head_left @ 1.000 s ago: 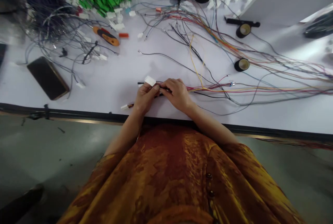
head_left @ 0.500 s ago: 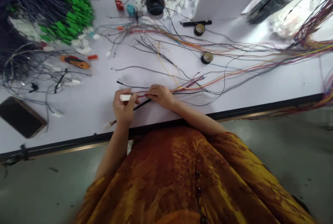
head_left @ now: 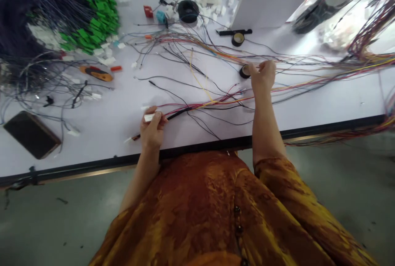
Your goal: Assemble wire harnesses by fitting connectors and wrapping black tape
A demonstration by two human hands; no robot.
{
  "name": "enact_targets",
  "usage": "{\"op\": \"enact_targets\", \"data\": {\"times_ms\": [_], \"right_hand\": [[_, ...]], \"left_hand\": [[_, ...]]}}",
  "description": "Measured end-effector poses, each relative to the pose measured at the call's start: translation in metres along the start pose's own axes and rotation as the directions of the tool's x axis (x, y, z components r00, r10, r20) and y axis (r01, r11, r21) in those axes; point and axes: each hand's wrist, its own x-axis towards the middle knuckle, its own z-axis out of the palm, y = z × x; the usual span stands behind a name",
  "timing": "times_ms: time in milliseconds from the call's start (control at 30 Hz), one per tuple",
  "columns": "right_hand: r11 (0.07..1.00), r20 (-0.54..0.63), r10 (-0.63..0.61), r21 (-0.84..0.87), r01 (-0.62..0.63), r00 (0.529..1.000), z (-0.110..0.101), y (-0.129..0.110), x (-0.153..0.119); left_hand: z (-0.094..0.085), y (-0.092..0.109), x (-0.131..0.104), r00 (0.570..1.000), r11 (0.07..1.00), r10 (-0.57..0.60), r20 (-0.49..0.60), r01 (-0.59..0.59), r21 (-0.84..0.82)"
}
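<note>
Left hand (head_left: pixel 152 131): placed just inside the dark near edge, forearm slanted in from the near side; fingers curled shut on a white connector (head_left: pixel 149 117), beside the black-sleeved wire bundle (head_left: pixel 179 113). Right hand (head_left: pixel 262 77): extended farther right and farther from the edge, forearm nearly straight, fingers bent; at the black tape roll (head_left: pixel 245 71), grip on it cannot be told. Worktop (head_left: pixel 101 134): near edge crossed by both forearms; open room left between phone (head_left: pixel 32 134) and left hand.
</note>
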Motion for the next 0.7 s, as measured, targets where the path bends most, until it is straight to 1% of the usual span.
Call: {"op": "enact_targets", "data": {"times_ms": [33, 67, 100, 133, 167, 200, 233, 267, 333, 367, 433, 500, 533, 567, 600, 633, 667, 700], "right_hand": [[0.995, 0.006, 0.053, -0.084, -0.052, 0.999, -0.002, 0.008, 0.014], [0.99, 0.02, 0.056, -0.127, -0.053, 0.998, -0.002, 0.01, 0.021], [0.992, 0.035, 0.014, -0.127, -0.009, 0.999, -0.001, 0.008, 0.022], [0.994, 0.053, -0.064, -0.08, 0.068, 0.997, 0.002, 0.0, 0.016], [0.987, 0.083, -0.158, 0.008, 0.158, 0.984, 0.005, -0.013, 0.005], [0.966, 0.124, -0.244, 0.122, 0.23, 0.962, 0.009, -0.029, -0.011], [0.933, 0.198, -0.311, 0.248, 0.259, 0.93, 0.013, -0.047, -0.03], [0.9, 0.306, -0.358, 0.365, 0.238, 0.882, 0.015, -0.065, -0.051], [0.842, 0.498, -0.407, 0.528, 0.105, 0.766, 0.019, -0.098, -0.09], [0.816, 0.566, -0.423, 0.577, 0.027, 0.707, 0.02, -0.111, -0.107], [0.775, 0.651, -0.439, 0.623, -0.105, 0.62, 0.02, -0.129, -0.131], [0.755, 0.692, -0.451, 0.633, -0.173, 0.564, 0.019, -0.137, -0.144], [0.752, 0.706, -0.457, 0.632, -0.188, 0.541, 0.019, -0.138, -0.148], [0.751, 0.718, -0.462, 0.629, -0.201, 0.521, 0.019, -0.139, -0.149], [0.746, 0.728, -0.462, 0.628, -0.222, 0.508, 0.02, -0.14, -0.15], [0.736, 0.738, -0.454, 0.626, -0.257, 0.5, 0.021, -0.141, -0.15], [0.719, 0.749, -0.437, 0.624, -0.306, 0.498, 0.023, -0.142, -0.148], [0.698, 0.759, -0.416, 0.62, -0.359, 0.501, 0.025, -0.144, -0.146]], "left_hand": [[0.001, 0.002, 0.001, 1.0, 1.0, -0.001, 0.015, 0.001, 0.024], [0.002, 0.004, 0.001, 0.999, 0.998, 0.011, 0.036, -0.013, 0.054], [0.004, 0.008, 0.001, 0.997, 0.995, 0.038, 0.063, -0.044, 0.093], [0.007, 0.012, 0.0, 0.993, 0.986, 0.075, 0.095, -0.088, 0.144], [0.01, 0.016, -0.002, 0.985, 0.969, 0.115, 0.129, -0.14, 0.205], [0.014, 0.021, -0.003, 0.975, 0.942, 0.153, 0.162, -0.193, 0.273], [0.017, 0.025, -0.005, 0.964, 0.908, 0.182, 0.194, -0.24, 0.342], [0.021, 0.029, -0.007, 0.953, 0.869, 0.205, 0.226, -0.283, 0.406], [0.027, 0.035, -0.009, 0.924, 0.787, 0.249, 0.29, -0.368, 0.496], [0.029, 0.036, -0.009, 0.904, 0.743, 0.273, 0.328, -0.415, 0.525], [0.031, 0.037, -0.007, 0.853, 0.655, 0.324, 0.408, -0.514, 0.554], [0.03, 0.036, -0.004, 0.81, 0.591, 0.376, 0.45, -0.584, 0.557], [0.029, 0.035, -0.002, 0.805, 0.588, 0.394, 0.443, -0.591, 0.552], [0.027, 0.034, -0.001, 0.816, 0.612, 0.399, 0.418, -0.576, 0.542], [0.025, 0.033, 0.0, 0.841, 0.661, 0.382, 0.384, -0.539, 0.523], [0.023, 0.032, 0.002, 0.871, 0.728, 0.34, 0.354, -0.482, 0.487], [0.02, 0.031, 0.003, 0.898, 0.802, 0.28, 0.339, -0.413, 0.431], [0.018, 0.03, 0.005, 0.915, 0.87, 0.218, 0.34, -0.34, 0.356]]}}
